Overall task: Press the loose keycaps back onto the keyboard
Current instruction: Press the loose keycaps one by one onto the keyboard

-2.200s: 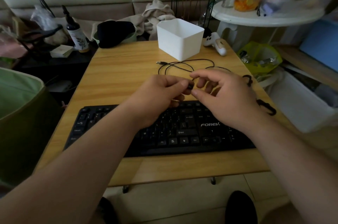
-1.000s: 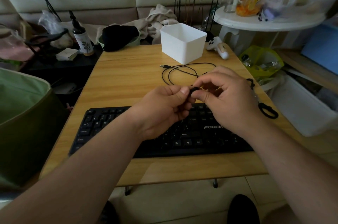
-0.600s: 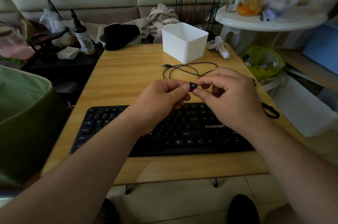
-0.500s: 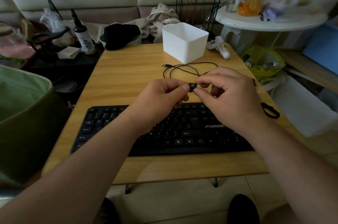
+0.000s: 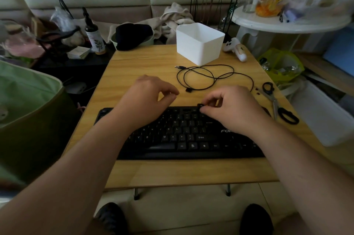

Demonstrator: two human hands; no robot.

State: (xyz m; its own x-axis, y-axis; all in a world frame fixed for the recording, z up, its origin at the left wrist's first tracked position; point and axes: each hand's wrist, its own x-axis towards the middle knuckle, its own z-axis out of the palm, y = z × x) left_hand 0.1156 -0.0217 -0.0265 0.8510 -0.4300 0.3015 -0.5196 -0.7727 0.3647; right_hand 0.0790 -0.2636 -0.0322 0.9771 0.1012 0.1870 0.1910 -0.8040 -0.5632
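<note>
Just right of centre in the frame, the right hand (image 5: 231, 109) pinches a small black keycap (image 5: 200, 105) between thumb and fingertips, and it sits at the top row of the keyboard (image 5: 183, 135), touching or almost touching it; which one, I cannot tell. Left of centre, the left hand (image 5: 147, 100) hovers above the keyboard's upper left part, fingers loosely curled, holding nothing.

So the step looks like seating this cap. To do it well, line the cap square over its empty socket first, legend facing the person, with the edges parallel to the neighbouring keys. Whether a bare socket lies right under it is hidden by the fingers. Then shift the grip: let go of the sides and push straight down on the cap's top with one fingertip. A tilted push risks jamming the stem or popping the cap sideways. The free left hand could rest on the keyboard's frame to keep it from sliding on the worktop (image 5: 145, 66).

Two small dark pieces (image 5: 257, 91) lie at the right of the frame beside the scissors (image 5: 275, 104); possibly more caps, but too small to say.
</note>
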